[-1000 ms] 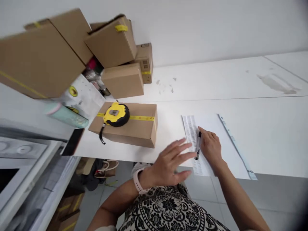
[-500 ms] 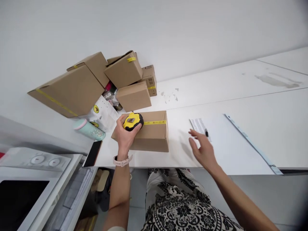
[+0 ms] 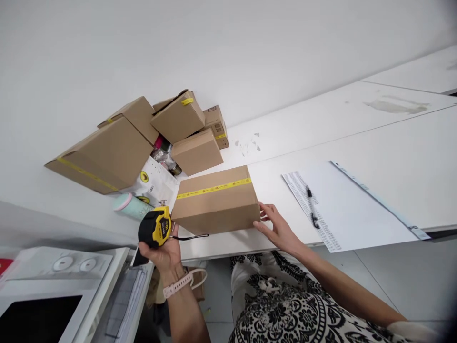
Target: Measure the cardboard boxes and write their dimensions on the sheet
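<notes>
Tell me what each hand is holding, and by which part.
Left hand grips the tape measure by its case. Right hand holds nothing, only touching the cardboard box at its right end.

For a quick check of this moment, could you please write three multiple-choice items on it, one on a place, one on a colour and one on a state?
1. Where does the pen lie?
A. on the paper sheet
B. on the box
C. in the right hand

2. What colour is the tape strip across the top of the nearest box?
A. red
B. yellow
C. blue

3. What is the left hand doing?
A. lying flat on the table
B. gripping the tape measure
C. holding a phone

Answers:
1 A, since the pen rests on the printed sheet, away from both hands.
2 B, since a yellow strip runs along the lid.
3 B, since the fingers close around the yellow and black case, held off the table edge, while the right hand touches the box's corner.
</notes>
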The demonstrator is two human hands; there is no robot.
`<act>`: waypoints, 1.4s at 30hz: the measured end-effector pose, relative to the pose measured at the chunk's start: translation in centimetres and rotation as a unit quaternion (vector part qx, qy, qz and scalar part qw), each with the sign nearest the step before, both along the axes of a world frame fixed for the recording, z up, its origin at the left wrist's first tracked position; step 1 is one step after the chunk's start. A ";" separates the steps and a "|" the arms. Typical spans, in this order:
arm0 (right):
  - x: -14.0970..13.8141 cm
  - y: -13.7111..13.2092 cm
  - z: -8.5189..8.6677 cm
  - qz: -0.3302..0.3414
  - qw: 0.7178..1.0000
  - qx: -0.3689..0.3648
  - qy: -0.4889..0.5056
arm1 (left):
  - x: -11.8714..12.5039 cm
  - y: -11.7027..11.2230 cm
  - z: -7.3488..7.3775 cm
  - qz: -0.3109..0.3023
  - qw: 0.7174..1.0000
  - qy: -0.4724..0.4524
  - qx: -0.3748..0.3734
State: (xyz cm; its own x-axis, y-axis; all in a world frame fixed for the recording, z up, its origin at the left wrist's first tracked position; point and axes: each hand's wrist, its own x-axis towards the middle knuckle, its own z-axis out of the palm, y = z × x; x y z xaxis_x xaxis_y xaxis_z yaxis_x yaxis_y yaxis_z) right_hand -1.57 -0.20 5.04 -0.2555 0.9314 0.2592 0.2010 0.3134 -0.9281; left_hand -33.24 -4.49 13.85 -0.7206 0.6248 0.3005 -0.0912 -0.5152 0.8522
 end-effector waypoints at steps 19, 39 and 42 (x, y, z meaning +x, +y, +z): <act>1.8 7.9 7.3 -0.146 0.984 -0.007 0.100 | 8.4 3.0 6.4 -0.172 0.977 0.099 -0.084; 3.9 10.8 4.1 -0.035 0.995 -0.029 0.090 | 14.8 17.3 9.1 -0.427 0.789 0.181 -0.403; 3.7 13.4 4.6 -0.016 0.991 -0.061 0.116 | 14.8 17.8 8.7 -0.442 0.779 0.183 -0.406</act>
State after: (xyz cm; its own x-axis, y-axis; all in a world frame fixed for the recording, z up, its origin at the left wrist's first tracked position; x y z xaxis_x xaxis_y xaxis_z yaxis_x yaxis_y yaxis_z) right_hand 2.15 13.16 9.60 -0.1716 0.9663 0.1916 -0.0134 0.1922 -0.9813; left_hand -18.45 13.32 22.58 0.1401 0.9194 -0.3676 0.2209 0.3329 0.9167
